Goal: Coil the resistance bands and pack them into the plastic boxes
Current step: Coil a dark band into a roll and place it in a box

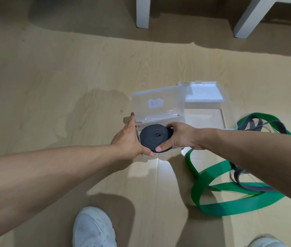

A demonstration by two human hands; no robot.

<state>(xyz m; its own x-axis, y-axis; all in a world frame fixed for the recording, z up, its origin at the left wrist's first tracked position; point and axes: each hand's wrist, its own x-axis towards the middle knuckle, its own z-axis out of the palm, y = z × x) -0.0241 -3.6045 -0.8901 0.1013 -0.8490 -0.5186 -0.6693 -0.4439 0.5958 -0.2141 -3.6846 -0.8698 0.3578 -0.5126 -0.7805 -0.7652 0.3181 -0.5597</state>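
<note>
Bands are the job: a dark coil (156, 136) sits in the mouth of the near box (159, 111), whose clear lid stands open behind it. The right hand (180, 136) pinches the coil's right edge, thumb below and fingers curled over the top. The left hand (128, 139) lies flat against the box's left wall, fingers straight and together, thumb under the coil's near edge.

The likely risk is spring-back: if the pinch loosens before the coil seats, the rubber may unwind and catch the rim. The light box could also slide on the floor.

Right of the near box lies a second box (207, 107), open, then a loose green band (230, 204) tangled with a grey band (251, 123). White shoes (93, 229) stand nearer the camera; table legs (142, 13) rise beyond. Nothing blocks the box mouth.
</note>
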